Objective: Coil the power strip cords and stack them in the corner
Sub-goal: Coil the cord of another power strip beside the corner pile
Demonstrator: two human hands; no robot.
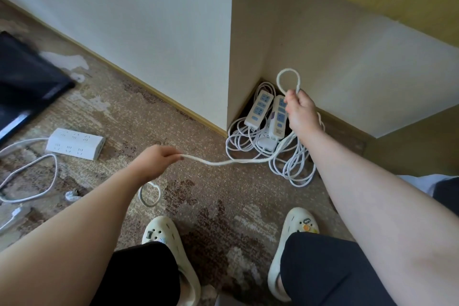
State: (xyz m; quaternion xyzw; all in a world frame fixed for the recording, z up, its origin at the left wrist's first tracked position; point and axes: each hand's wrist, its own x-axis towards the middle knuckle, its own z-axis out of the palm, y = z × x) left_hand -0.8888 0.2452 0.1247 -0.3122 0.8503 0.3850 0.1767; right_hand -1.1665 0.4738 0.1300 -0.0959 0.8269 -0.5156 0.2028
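Observation:
A white cord (223, 162) stretches between my two hands. My right hand (301, 113) grips it above the corner, with a loop (288, 79) standing up from the fist. My left hand (156, 160) pinches the cord further along, and its tail curls down to the carpet (149, 195). In the corner lie two white power strips with blue sockets (258, 109), on top of loosely coiled white cords (290, 169). A white power strip (75, 143) lies on the carpet at the left with its cord (29, 176) spread out.
A dark flat object (27, 82) lies on the floor at the far left. White walls (149, 32) meet at a jutting edge beside the corner. My feet in cream clogs (171, 251) stand on the patterned brown carpet (211, 206).

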